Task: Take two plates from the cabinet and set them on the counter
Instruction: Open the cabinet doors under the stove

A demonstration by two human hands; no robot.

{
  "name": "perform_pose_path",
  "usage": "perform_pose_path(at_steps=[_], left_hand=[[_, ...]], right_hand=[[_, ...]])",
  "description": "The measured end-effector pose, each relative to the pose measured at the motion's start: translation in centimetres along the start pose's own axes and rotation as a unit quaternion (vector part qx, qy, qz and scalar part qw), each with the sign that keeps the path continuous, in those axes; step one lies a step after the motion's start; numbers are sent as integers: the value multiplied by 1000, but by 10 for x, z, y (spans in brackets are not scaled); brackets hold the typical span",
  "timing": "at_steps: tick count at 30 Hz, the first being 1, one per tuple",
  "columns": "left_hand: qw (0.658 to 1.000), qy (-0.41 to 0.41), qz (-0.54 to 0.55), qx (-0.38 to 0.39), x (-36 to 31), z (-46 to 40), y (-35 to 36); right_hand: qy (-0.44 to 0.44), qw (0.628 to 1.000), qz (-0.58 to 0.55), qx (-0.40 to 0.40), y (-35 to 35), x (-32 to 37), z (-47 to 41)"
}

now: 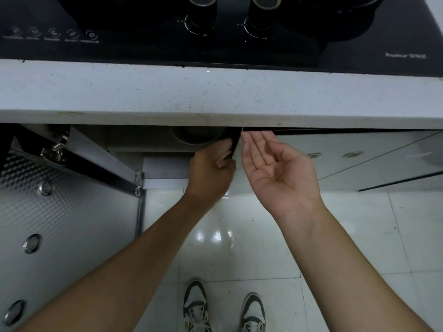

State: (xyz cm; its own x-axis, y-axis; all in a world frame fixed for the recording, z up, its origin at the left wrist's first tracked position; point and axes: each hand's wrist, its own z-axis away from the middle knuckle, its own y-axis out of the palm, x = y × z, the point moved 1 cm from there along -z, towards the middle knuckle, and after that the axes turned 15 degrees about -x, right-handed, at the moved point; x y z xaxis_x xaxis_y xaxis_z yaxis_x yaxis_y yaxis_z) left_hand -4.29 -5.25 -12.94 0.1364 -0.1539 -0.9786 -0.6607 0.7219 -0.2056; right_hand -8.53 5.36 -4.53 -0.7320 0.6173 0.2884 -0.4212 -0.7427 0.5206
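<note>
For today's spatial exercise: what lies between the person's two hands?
Head view: the edge of the right cabinet door stands between the left hand and the open right hand.

— What sort of place is this?
— A home kitchen — a black glass stove (215, 27) with two knobs (200, 17) is set into a speckled white counter (143, 89).
— Anything else?
— Glossy cabinet doors (347, 159) beneath it, one (60, 212) swung open, and a white tiled floor (359, 236).

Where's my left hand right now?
Centre of the head view, the left hand grips the edge of the right cabinet door, below the counter, beside the open right hand.
</note>
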Motion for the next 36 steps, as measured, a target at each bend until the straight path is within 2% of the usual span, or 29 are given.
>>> perform_pose_path(at_steps=[9,15,20,36], left_hand=[[995,40,-88,-27,-3,53,-5],[992,-2,-123,-35,-4,104,-4],[995,-65,-71,-38,-7,151,3],[995,-45,-81,-39,-38,302,70]], right_hand=[[-6,999,33,-30,-27,-2,32],[-8,997,65,-33,-60,2,57],[7,996,88,-25,-94,10,75],[19,986,163,-5,-219,71,137]])
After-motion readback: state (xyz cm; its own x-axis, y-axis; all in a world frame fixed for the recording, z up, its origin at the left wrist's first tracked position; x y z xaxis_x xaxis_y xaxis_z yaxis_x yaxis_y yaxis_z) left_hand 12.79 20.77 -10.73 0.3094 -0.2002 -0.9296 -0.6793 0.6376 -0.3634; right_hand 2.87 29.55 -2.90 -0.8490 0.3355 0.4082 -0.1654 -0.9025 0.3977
